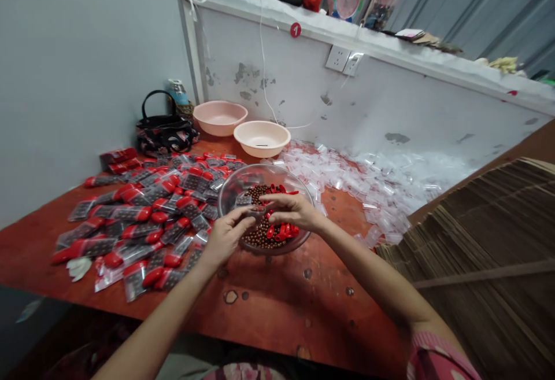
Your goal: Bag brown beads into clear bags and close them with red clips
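A clear bowl (299, 179) holds many brown beads (262, 238) and several small red plastic spoon-like pieces (286, 231). Above its left half, my left hand (229, 231) pinches a small clear plastic case (244, 200) between thumb and fingers; some dark content shows through it. My right hand (292, 209) reaches over the bowl from the right. Its fingers are curved, with a gap between thumb and forefinger, and the fingertips lie close beside the case. Whether they touch it cannot be made out.
Red-ended clear packs with dark beads (147, 212) lie heaped on the left of the red table (329, 305). Clear plastic cases (347, 183) spread to the right. Two basins, pink (220, 117) and cream (262, 148), stand behind, near a handbag (167, 131). Stacked cardboard (485, 253) borders the right.
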Demonstrator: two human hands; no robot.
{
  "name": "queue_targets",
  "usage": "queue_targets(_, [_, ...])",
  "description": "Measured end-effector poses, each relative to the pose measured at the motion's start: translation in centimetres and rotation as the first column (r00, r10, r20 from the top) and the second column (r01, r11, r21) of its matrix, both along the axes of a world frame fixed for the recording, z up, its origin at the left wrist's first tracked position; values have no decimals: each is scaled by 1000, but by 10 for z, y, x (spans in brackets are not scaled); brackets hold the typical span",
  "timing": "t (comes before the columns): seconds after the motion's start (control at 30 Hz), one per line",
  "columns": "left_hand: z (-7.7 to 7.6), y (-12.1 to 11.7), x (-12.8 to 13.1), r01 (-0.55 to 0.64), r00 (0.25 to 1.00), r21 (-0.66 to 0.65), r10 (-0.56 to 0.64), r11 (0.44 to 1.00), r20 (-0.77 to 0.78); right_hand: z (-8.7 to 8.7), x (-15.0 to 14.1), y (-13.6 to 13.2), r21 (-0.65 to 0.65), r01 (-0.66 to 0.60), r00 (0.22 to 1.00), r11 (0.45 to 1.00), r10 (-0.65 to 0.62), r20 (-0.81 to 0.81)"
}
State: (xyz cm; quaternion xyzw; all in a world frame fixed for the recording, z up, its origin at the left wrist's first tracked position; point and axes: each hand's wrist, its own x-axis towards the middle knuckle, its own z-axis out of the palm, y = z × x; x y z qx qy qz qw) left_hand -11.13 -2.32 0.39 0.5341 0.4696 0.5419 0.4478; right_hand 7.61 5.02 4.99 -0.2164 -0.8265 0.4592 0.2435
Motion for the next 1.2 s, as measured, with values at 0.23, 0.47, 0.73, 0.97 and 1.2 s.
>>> queue_targets(0.23, [7,5,-4,-85,995,68,88,994,-39,-24,29,18,364,34,885,931,-197,421])
queue_targets(0.47, [4,16,4,-100,991,79,107,992,-84,-58,5,16,598,-436,710,672,-152,688])
queue_targets(0.73, [0,19,8,61,946,-103,-25,993,324,-73,-1,29,642,-303,785,704,-197,587])
queue_targets(0.97, [-5,20,8,156,889,-181,-58,971,455,-52,3,25,-167,452,873,876,-473,-120])
queue_targets(1.2, [-4,21,16,192,864,-158,-91,969,495,-31,-10,1,-536,334,717,776,-578,-390])
